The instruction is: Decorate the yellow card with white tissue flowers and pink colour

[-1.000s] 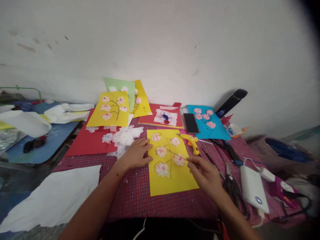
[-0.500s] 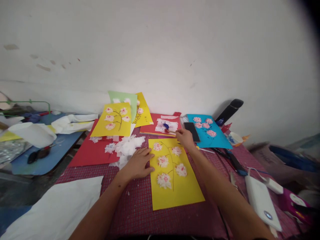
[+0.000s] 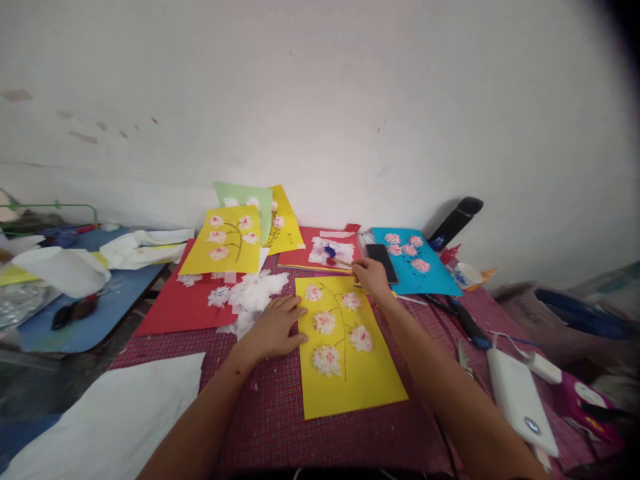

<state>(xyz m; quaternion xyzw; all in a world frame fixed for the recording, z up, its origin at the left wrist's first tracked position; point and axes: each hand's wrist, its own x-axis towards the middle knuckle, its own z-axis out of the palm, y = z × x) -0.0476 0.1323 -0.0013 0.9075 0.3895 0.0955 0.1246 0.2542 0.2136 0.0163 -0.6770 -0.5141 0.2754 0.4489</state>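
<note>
A yellow sheet (image 3: 370, 380) lies on the table before me, with several white-and-pink paper flowers and a thin drawn branch on it. My left hand (image 3: 280, 327) rests at its left edge, fingers spread and holding nothing. Beyond the sheet's top edge, my right hand (image 3: 371, 275) is closed around a thin paintbrush (image 3: 343, 265). The brush's tip reaches a paint-stained white tissue (image 3: 345, 252) with dark blue and red patches, lying on red paper (image 3: 296, 258). Beside my left hand sits a pile of white tissue pieces (image 3: 257, 291).
Finished-looking flower sheets, one yellow (image 3: 200, 257) and one blue (image 3: 440, 280), lie at the back. A black phone (image 3: 383, 261) is by my right hand. To the right are a small bowl (image 3: 467, 275), a box cutter (image 3: 470, 323) and a white power bank (image 3: 520, 397). White paper (image 3: 115, 413) lies front left.
The whole view has shifted very slightly. Both hands stay in nearly the same places, with the brush tip still at the stained tissue.
</note>
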